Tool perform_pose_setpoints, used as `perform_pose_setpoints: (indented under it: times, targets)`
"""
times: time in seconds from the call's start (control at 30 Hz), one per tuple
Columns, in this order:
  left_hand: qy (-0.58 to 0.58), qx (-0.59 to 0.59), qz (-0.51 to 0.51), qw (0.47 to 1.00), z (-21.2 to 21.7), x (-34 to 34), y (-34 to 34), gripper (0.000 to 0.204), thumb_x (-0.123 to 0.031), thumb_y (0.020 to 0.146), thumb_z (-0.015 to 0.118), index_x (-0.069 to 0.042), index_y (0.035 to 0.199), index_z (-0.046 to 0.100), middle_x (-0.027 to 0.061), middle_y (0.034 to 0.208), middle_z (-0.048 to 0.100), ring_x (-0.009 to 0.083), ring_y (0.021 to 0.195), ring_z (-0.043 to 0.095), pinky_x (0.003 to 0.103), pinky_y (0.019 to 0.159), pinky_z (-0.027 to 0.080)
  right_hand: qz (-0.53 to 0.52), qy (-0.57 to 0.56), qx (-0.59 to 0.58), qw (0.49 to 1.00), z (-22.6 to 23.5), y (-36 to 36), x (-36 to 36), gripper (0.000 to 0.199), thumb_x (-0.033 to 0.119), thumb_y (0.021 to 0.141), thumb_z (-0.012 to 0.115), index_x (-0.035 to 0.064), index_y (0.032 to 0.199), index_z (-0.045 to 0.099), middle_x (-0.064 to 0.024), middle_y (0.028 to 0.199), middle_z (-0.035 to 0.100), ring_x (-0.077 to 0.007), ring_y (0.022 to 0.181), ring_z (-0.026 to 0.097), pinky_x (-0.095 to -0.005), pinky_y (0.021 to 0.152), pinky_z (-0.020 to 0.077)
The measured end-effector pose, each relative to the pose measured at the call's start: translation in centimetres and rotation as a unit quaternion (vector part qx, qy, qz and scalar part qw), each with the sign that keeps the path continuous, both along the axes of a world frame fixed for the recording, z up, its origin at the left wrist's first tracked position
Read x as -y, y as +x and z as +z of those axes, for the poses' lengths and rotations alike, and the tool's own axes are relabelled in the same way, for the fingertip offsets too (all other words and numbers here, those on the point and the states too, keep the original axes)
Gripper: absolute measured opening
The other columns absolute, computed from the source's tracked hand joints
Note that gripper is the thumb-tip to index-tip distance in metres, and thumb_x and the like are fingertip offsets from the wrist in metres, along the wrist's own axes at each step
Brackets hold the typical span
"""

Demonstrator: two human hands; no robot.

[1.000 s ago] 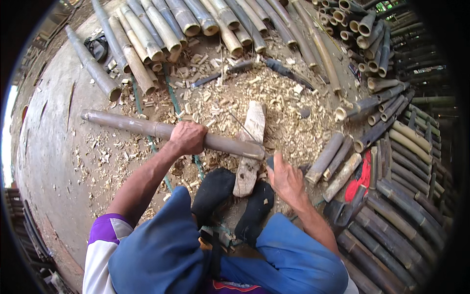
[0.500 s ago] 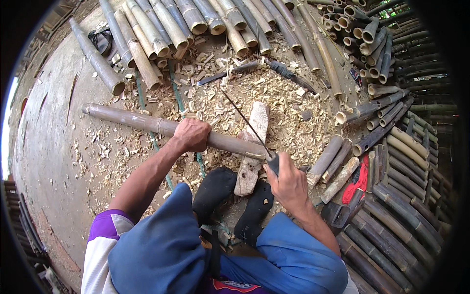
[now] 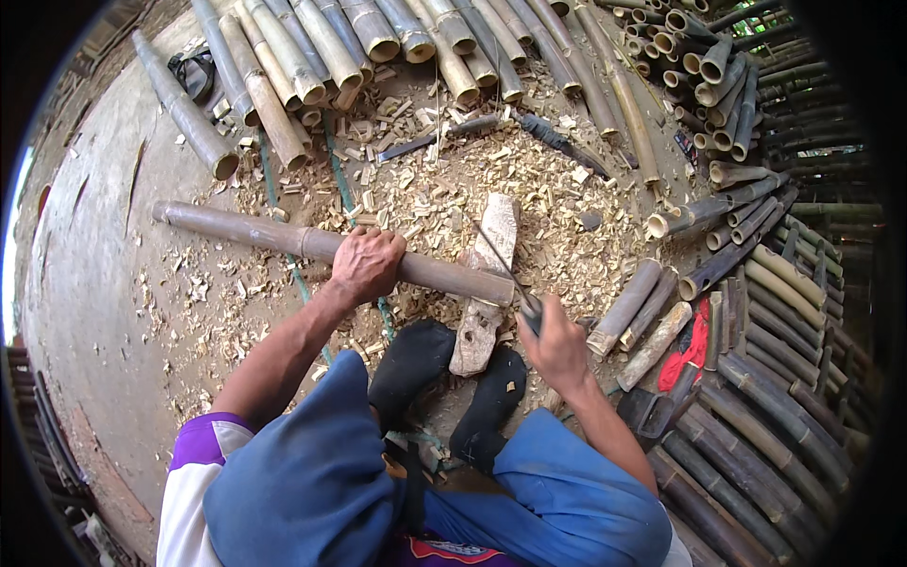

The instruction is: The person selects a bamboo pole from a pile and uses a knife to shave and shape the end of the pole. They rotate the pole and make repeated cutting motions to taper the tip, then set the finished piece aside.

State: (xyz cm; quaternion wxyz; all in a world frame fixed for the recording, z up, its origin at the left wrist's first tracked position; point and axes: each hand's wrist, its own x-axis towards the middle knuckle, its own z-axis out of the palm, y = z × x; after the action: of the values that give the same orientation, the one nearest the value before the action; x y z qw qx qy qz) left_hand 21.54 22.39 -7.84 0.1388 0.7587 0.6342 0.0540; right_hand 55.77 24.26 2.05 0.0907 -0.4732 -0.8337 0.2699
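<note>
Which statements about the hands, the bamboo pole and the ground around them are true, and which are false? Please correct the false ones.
1. The left hand grips the bamboo pole. True.
2. The right hand is empty. False: it holds a thin, dark tool by its handle.
3. The pole's right end lies over the wooden block. True.
4. Both socks are white. False: they are black.
5. Wood chips are scattered on the ground beyond the pole. True.
6. The bright red cloth lies on the person's left. False: it lies on the right.
</note>
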Motion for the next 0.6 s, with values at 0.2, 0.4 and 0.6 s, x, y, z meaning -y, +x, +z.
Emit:
perform_pose_setpoints:
  times: [0.2, 0.4, 0.6]
  targets:
    - [0.065, -0.001, 0.010, 0.998, -1.1, 0.9, -0.2, 0.023, -0.013, 0.075, 0.073, -0.007, 0.094, 0.060, 0.0100, 0.090, 0.066, 0.0284, 0.092, 0.069, 0.043, 0.087, 0.049, -0.010, -0.069, 0.160, 0.985, 3.0, -0.9, -1.9, 0.036, 0.025, 0.101, 0.069, -0.0038, 0.113, 0.050, -0.0258, 0.082, 0.071, -0.0491, 0.080, 0.073, -0.0567, 0.071, 0.0576]
    - [0.168, -0.006, 0.028, 0.985, -1.9, 1.7, 0.6, 0.025, -0.008, 0.074, 0.069, -0.008, 0.098, 0.061, 0.0095, 0.096, 0.064, 0.0276, 0.096, 0.066, 0.042, 0.085, 0.048, -0.034, -0.060, 0.026, 0.997, -0.2, -0.1, -0.5, 0.035, 0.025, 0.100, 0.070, -0.0034, 0.109, 0.051, -0.0249, 0.080, 0.071, -0.0469, 0.079, 0.074, -0.0558, 0.070, 0.0588]
    - [-0.057, -0.023, -0.025, 0.998, 1.3, -0.3, -0.9, 0.051, -0.027, 0.069, 0.085, -0.009, 0.113, 0.066, 0.0102, 0.105, 0.065, 0.0253, 0.106, 0.065, 0.040, 0.098, 0.053, 0.002, -0.062, 0.146, 0.987, 2.6, -0.8, -1.5, 0.038, 0.022, 0.099, 0.072, -0.0047, 0.113, 0.050, -0.0257, 0.081, 0.071, -0.0480, 0.080, 0.073, -0.0563, 0.071, 0.0593]
